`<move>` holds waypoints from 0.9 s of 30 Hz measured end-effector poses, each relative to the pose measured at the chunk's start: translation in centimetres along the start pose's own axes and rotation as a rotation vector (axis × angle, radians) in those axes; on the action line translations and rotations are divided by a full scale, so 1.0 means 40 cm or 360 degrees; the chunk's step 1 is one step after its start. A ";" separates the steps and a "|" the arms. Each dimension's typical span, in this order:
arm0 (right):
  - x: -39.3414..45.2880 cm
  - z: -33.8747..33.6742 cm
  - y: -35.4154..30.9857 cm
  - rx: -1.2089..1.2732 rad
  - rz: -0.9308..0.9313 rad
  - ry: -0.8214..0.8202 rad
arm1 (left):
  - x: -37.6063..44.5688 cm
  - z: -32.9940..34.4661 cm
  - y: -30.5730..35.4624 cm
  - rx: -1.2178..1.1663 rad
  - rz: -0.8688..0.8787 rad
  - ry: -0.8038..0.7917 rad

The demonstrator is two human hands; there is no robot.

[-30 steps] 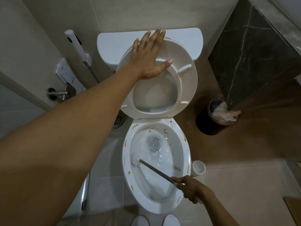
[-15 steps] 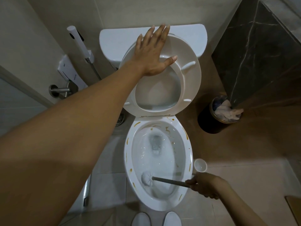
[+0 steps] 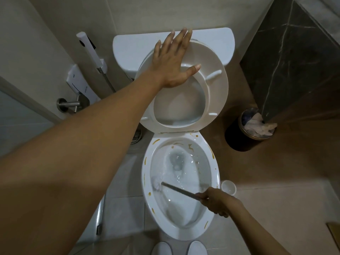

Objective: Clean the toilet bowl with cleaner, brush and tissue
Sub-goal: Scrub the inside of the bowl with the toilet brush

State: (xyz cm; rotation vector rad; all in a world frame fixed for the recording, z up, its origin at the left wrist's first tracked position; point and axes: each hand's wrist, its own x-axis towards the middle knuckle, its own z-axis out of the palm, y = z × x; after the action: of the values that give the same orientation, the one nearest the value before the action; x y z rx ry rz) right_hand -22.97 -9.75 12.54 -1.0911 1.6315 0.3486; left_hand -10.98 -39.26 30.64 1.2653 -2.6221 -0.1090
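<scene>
The white toilet bowl (image 3: 215, 173) stands open below me, its rim marked with yellow-brown streaks. Its seat (image 3: 217, 92) and lid are raised against the tank (image 3: 132, 46). My left hand (image 3: 173, 65) lies flat on the raised seat, fingers spread, holding it up. My right hand (image 3: 214, 201) grips the grey handle of the toilet brush (image 3: 176, 189). The brush's white head (image 3: 156, 183) presses on the bowl's left inner wall, just above the water. No cleaner bottle or tissue is in view.
A white brush holder cup (image 3: 228, 187) sits on the floor right of the bowl. A dark bin (image 3: 248, 129) with crumpled paper stands by the dark marble wall. A bidet sprayer (image 3: 90, 50) and paper holder (image 3: 77, 89) hang on the left wall. Two white slipper toes (image 3: 178, 248) show below.
The brush head has swept up along the bowl's left inner wall from its lower front position. My right hand shifted slightly toward the bowl. My left hand stays on the seat.
</scene>
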 end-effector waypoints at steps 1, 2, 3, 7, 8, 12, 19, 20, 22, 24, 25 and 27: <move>0.002 -0.011 0.001 -0.0125 -0.0038 -0.0006 | 0.000 0.001 0.000 -0.0002 0.0000 0.0003; 0.009 -0.022 -0.002 -0.0242 -0.0049 0.0013 | 0.000 0.001 0.000 -0.0008 0.0000 0.0005; 0.019 -0.030 -0.008 -0.0288 -0.0057 0.0052 | 0.000 0.002 0.000 -0.0012 0.0000 0.0007; 0.077 -0.038 -0.043 0.0003 -0.0088 0.0279 | 0.001 0.005 -0.003 -0.0009 0.0008 0.0004; 0.090 -0.035 -0.047 0.0071 -0.0089 0.0348 | 0.001 0.005 -0.003 -0.0006 0.0009 0.0005; 0.105 -0.018 -0.015 0.0231 -0.0069 0.0496 | 0.001 0.005 -0.002 0.0009 0.0012 0.0016; 0.090 0.048 0.048 0.0580 0.0050 0.0716 | 0.001 0.006 -0.004 0.0013 0.0012 0.0013; 0.095 0.055 0.031 0.0571 0.0013 0.0706 | 0.001 0.006 -0.003 0.0011 0.0011 0.0010; 0.105 0.060 -0.007 0.0498 -0.0070 0.0638 | 0.001 0.005 -0.001 0.0002 0.0007 0.0012; 0.113 0.060 -0.020 0.0418 -0.0075 0.0616 | 0.000 0.005 -0.001 -0.0006 0.0003 0.0012; 0.111 0.056 -0.015 0.0423 -0.0037 0.0633 | 0.001 0.004 -0.002 -0.0012 0.0003 0.0009; 0.104 0.049 0.013 0.0453 0.0070 0.0705 | 0.001 0.003 -0.002 -0.0008 0.0003 0.0006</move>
State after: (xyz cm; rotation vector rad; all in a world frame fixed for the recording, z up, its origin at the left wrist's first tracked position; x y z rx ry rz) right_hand -22.14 -10.08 8.00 -0.9570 2.0236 -0.1087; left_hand -10.95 -39.34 30.51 1.2604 -2.6180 -0.1132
